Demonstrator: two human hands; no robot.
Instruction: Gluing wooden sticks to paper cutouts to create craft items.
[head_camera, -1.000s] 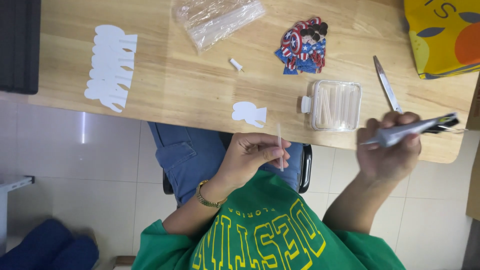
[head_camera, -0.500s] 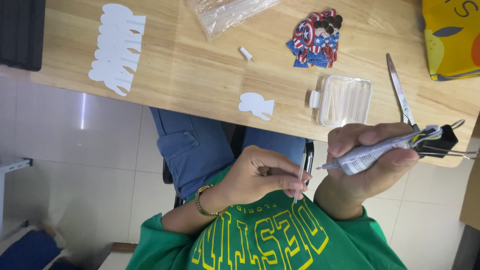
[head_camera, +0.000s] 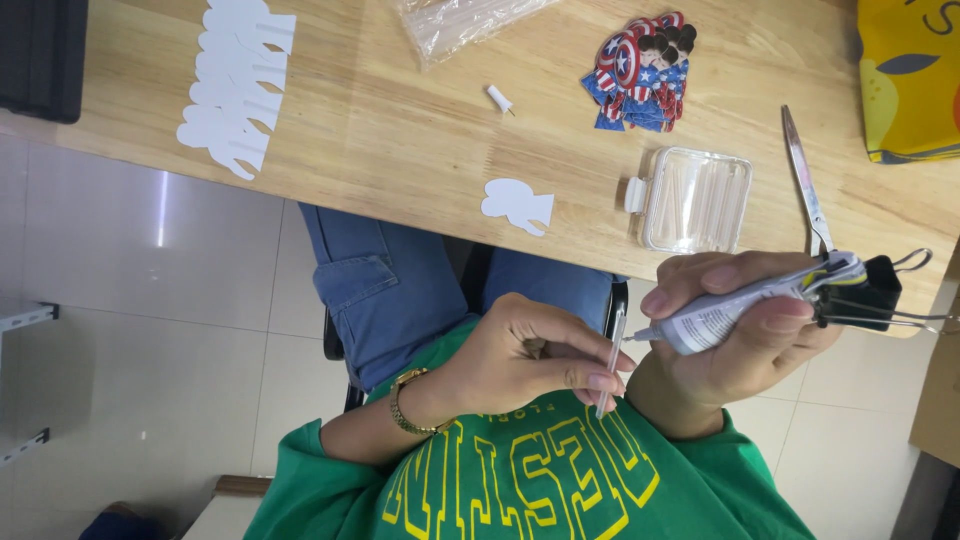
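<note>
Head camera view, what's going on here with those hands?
The person's right hand grips a small tube with a black binder clip on its end, nozzle aimed at a thin clear stick pinched in the left hand, over the lap. On the wooden table lie white paper cutouts, scissors and a clear plastic box.

Left hand (head_camera: 530, 355): low centre of the frame, pinching a thin clear stick (head_camera: 611, 362) between thumb and fingertips.
Right hand (head_camera: 740, 320): lower right, gripping a small glue tube (head_camera: 745, 305), its nozzle touching the stick's upper part.
Binder clip (head_camera: 868, 292): black, clamped on the tube's tail.
Wooden table (head_camera: 420, 150): across the top.
Clear plastic box (head_camera: 697, 200): just above the right hand.
Scissors (head_camera: 805, 185): right of the box.
White paper cutouts (head_camera: 235, 85): upper left.
Coloured stickers (head_camera: 642, 70): top centre-right.
</note>
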